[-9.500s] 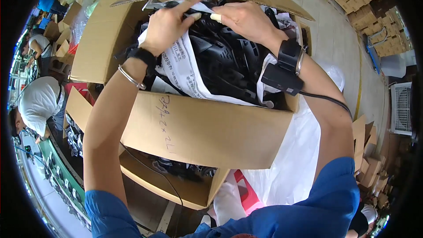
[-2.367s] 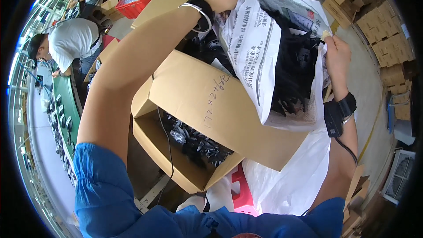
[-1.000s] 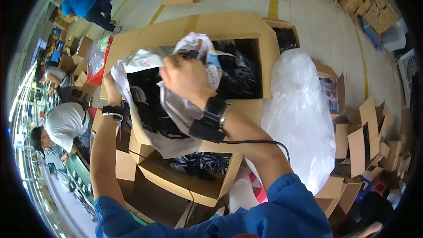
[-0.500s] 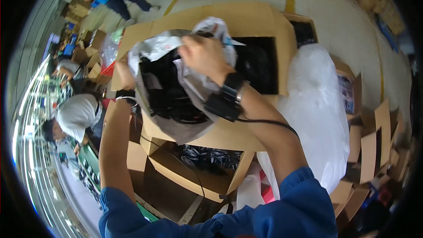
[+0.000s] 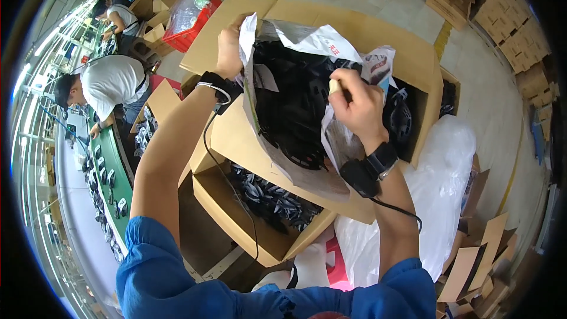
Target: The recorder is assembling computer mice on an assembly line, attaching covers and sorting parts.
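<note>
A white printed sack [image 5: 322, 40] stands in the mouth of a large cardboard box [image 5: 407, 32], its top spread wide. Dark black plastic parts [image 5: 295, 91] fill it, though their exact kind is hard to make out. My left hand [image 5: 230, 50] is closed on the sack's rim at the far left side. On the right side, my right hand [image 5: 359, 103] has its fingers curled round the folded edge of the sack. More black parts [image 5: 401, 115] lie in the box to the right of the sack. Both wrists wear black bands with cables.
Nearer me, a lower open box [image 5: 236, 239] holds many small dark parts [image 5: 274, 204]. A big translucent plastic bag [image 5: 431, 192] bulges at the right. Co-workers, one in a white shirt [image 5: 115, 82], stand along a green conveyor [image 5: 118, 159]. A red crate [image 5: 192, 29] is beyond.
The sack's mouth has been pulled wider, showing more of the black parts. My right hand has drawn its edge away from my left hand. The whole view has shifted.
</note>
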A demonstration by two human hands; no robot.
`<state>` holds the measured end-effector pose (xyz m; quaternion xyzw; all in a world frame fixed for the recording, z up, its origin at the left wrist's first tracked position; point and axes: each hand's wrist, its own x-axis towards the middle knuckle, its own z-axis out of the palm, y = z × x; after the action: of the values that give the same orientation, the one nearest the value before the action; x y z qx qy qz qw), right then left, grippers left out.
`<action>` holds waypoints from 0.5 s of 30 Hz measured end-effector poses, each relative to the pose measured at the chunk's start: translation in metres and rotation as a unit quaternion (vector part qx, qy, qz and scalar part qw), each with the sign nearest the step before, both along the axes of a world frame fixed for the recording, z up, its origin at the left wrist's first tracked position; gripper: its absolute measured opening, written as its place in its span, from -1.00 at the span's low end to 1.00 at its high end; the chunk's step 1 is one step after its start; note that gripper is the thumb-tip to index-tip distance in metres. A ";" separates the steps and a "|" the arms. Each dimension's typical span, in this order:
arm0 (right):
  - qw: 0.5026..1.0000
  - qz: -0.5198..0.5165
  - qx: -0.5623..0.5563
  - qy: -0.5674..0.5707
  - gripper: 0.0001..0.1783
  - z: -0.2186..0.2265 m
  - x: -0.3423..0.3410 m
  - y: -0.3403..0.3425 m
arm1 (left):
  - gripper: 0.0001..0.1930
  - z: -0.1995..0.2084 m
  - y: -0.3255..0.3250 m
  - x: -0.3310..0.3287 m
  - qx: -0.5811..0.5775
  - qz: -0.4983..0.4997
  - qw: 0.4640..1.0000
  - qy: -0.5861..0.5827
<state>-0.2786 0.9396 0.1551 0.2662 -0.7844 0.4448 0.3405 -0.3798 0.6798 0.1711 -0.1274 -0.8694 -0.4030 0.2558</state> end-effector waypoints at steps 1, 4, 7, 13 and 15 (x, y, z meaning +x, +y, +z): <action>0.999 0.002 0.037 -0.016 -0.80 -0.005 -0.002 0.000 | -0.74 -0.003 0.000 -0.001 0.004 0.018 1.000 0.026; 0.993 -0.056 0.001 -0.105 -0.70 -0.007 -0.006 -0.001 | -0.74 -0.011 -0.015 -0.005 0.283 -0.026 0.956 -0.075; 0.945 -0.092 0.049 -0.311 -0.58 0.011 -0.024 0.003 | -0.77 -0.018 -0.032 0.009 0.015 -0.012 0.996 -0.091; 0.940 -0.160 0.207 -0.220 -0.61 -0.001 -0.061 0.018 | -0.72 -0.009 -0.029 0.037 -0.105 -0.064 0.968 -0.219; 0.912 -0.075 0.163 -0.369 -0.70 0.015 -0.057 0.012 | -0.71 -0.005 -0.033 0.040 -0.095 -0.088 0.969 -0.210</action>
<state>-0.3356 0.9512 0.1700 0.0746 -0.9335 0.3506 0.0110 -0.3397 0.6465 0.1657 -0.1398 -0.9234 -0.3571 0.0182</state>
